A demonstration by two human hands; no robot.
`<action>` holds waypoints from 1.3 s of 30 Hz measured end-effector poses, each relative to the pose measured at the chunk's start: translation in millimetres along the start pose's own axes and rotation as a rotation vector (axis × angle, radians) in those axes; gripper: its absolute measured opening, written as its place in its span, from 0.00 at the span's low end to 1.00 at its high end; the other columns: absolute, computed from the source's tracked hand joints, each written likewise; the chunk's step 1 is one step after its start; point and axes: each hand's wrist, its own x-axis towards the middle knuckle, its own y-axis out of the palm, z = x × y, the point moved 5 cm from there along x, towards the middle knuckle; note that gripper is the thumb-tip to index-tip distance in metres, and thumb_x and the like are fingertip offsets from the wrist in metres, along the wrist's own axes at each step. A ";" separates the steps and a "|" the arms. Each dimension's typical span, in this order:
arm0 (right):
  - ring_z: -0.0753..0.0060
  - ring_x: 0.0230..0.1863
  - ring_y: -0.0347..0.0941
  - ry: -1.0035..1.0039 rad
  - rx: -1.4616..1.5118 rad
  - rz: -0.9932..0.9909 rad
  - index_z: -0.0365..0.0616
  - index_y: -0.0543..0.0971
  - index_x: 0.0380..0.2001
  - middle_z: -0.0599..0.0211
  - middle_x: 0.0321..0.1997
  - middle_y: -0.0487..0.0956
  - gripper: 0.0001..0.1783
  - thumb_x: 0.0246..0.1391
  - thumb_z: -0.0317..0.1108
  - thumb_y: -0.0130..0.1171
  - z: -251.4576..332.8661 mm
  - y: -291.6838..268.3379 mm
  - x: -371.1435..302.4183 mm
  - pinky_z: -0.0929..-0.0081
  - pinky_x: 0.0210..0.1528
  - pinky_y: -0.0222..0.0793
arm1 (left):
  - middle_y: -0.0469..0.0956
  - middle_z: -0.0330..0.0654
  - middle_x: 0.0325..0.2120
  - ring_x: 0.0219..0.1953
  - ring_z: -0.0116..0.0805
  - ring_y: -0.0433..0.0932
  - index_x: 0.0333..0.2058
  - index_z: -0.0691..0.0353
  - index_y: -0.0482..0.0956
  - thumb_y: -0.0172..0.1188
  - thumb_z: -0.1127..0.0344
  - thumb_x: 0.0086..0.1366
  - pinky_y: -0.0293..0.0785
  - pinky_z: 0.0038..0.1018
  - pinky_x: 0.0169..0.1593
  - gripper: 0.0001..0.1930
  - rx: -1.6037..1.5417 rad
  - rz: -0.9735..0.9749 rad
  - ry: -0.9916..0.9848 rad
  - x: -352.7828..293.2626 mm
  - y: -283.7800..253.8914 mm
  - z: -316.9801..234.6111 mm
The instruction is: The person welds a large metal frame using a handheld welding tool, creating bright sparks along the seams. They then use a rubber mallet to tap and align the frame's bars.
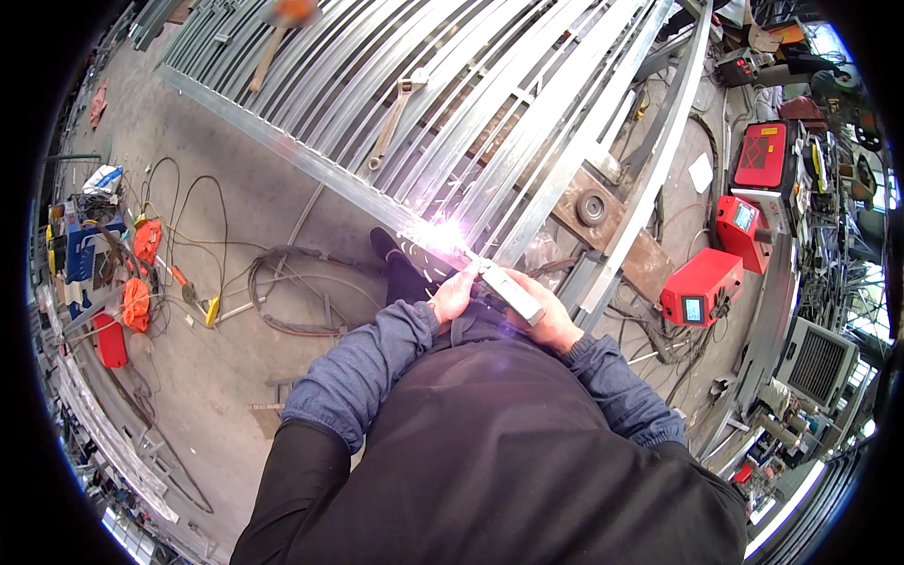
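Here, one wrench (392, 124) and one hammer (268, 61) lie on a barred metal frame (282, 143); three red machines (704, 280) stand rightward. Sparks (443, 232) glare over the frame's near edge. One pale torch (511, 293) lies between the hands: left hand (454, 297) gripping its front, right hand (552, 322) its body.

I see a violet-white glare (443, 234) just beyond the worker's left hand (454, 294) and right hand (552, 325), bleached out at its core. Cool light gleams along the bars (589, 132) ahead; soft shadow greys the floor (235, 155) leftward. The hammer (291, 11) farther ahead looks blurred; outer edges curve into blackness.
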 end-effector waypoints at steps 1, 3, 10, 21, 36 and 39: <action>0.45 0.61 0.79 0.004 -0.018 0.003 0.49 0.69 0.74 0.50 0.58 0.82 0.43 0.53 0.30 0.66 0.9 -0.3 0.0 0.55 0.65 0.75 | 0.80 0.41 0.55 0.55 0.32 0.76 0.71 0.55 0.74 0.42 0.25 0.78 0.74 0.34 0.60 0.42 0.003 0.002 -0.014 -0.6 -0.3 0.0; 0.45 0.61 0.79 0.007 -0.050 0.005 0.50 0.69 0.74 0.50 0.58 0.81 0.43 0.53 0.30 0.67 2.5 -0.8 -0.8 0.55 0.65 0.75 | 0.80 0.40 0.55 0.55 0.32 0.76 0.71 0.54 0.74 0.42 0.26 0.79 0.74 0.33 0.60 0.41 0.009 -0.002 -0.042 -0.8 -0.5 0.0; 0.45 0.61 0.78 0.006 -0.065 0.009 0.51 0.68 0.75 0.52 0.59 0.81 0.44 0.53 0.30 0.68 -0.8 2.6 -0.8 0.55 0.65 0.74 | 0.80 0.38 0.53 0.53 0.30 0.76 0.70 0.54 0.75 0.41 0.28 0.81 0.74 0.31 0.60 0.39 0.029 -0.066 -0.061 2.6 -7.4 7.3; 0.45 0.61 0.78 -0.043 -0.098 0.002 0.50 0.67 0.75 0.52 0.59 0.80 0.44 0.53 0.29 0.68 3.1 6.2 8.7 0.55 0.64 0.75 | 0.83 0.41 0.54 0.54 0.32 0.78 0.67 0.58 0.78 0.41 0.28 0.81 0.75 0.33 0.59 0.40 -0.004 -0.102 -0.060 5.3 -13.4 7.3; 0.44 0.62 0.78 0.015 -0.075 0.038 0.53 0.67 0.75 0.53 0.61 0.80 0.45 0.53 0.30 0.69 4.3 7.6 12.6 0.53 0.64 0.75 | 0.85 0.37 0.55 0.57 0.29 0.80 0.69 0.54 0.76 0.39 0.28 0.81 0.73 0.33 0.59 0.39 -0.012 -0.076 -0.033 6.6 -17.2 13.5; 0.44 0.62 0.77 -0.041 -0.088 -0.002 0.54 0.67 0.75 0.53 0.62 0.80 0.46 0.52 0.30 0.69 1.4 10.3 9.7 0.53 0.64 0.75 | 0.85 0.37 0.55 0.58 0.29 0.80 0.69 0.54 0.76 0.39 0.28 0.81 0.72 0.33 0.59 0.39 -0.018 -0.052 -0.040 3.9 -16.0 10.8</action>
